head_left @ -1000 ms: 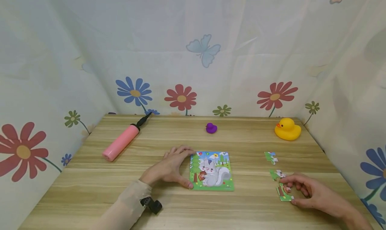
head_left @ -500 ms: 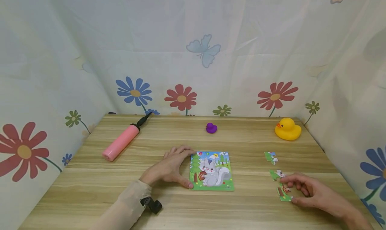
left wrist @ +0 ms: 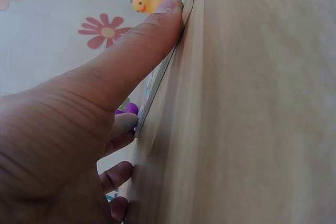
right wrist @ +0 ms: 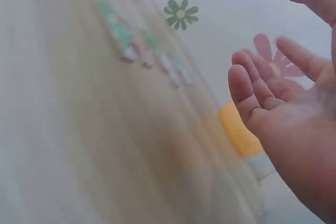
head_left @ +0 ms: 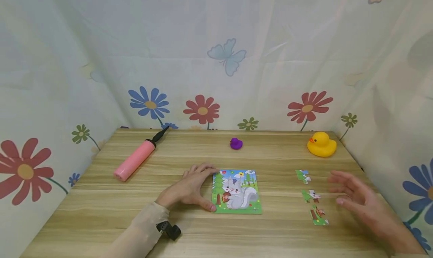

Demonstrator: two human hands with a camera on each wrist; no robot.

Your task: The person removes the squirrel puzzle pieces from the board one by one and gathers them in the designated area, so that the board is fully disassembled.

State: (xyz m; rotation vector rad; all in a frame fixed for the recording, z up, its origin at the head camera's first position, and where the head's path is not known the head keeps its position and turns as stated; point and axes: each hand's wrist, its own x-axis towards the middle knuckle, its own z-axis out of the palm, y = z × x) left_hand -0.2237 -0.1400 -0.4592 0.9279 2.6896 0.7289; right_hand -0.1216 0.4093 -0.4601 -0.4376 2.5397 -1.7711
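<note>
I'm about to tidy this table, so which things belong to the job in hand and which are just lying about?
Likely in use: squirrel picture board, touched by the left hand; puzzle pieces, near the right hand.

Likely lying about: pink pump, purple duck, yellow duck.

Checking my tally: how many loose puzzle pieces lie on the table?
3, right of the squirrel board: far piece, middle piece, near piece. The left hand could hide others.
</note>
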